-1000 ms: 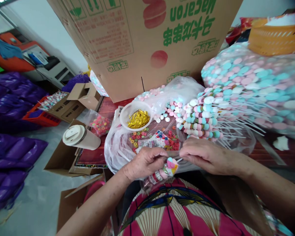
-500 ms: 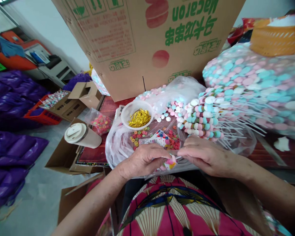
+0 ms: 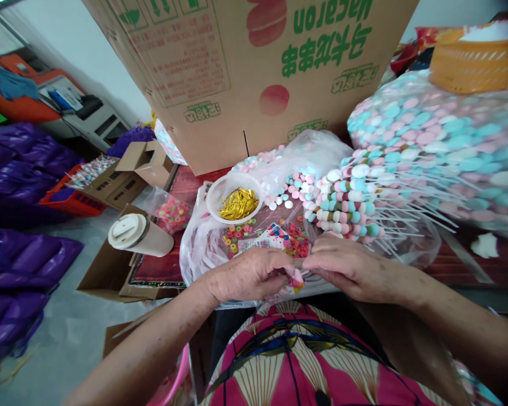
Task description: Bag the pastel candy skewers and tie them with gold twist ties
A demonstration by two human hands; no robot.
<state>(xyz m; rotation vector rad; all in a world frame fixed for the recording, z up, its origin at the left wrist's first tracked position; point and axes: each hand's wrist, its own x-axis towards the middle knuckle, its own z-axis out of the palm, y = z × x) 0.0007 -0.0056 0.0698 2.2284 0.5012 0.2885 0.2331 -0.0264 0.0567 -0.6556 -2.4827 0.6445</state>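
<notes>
My left hand (image 3: 248, 275) and my right hand (image 3: 345, 266) meet low in the middle, both closed on one small wrapped candy skewer (image 3: 295, 280) with pink and white pieces showing between the fingers. Just beyond them lies an open plastic bag (image 3: 203, 248) holding coloured ring candies (image 3: 298, 239) and printed packets. A white bowl (image 3: 224, 189) of gold twist ties sits behind that. To the right, a heap of pastel candy skewers (image 3: 351, 200) rests with its sticks pointing right.
A large cardboard box (image 3: 237, 67) stands at the back. A big bag of pastel candy (image 3: 440, 141) fills the right, with an orange basket (image 3: 478, 62) above. A lidded beige cup (image 3: 139, 235) lies at left, near open cartons (image 3: 127, 175) and purple bags (image 3: 21, 259).
The hands have drawn closer together and the left hand has closed further over the wrapped skewer, so less of it shows than a second ago.
</notes>
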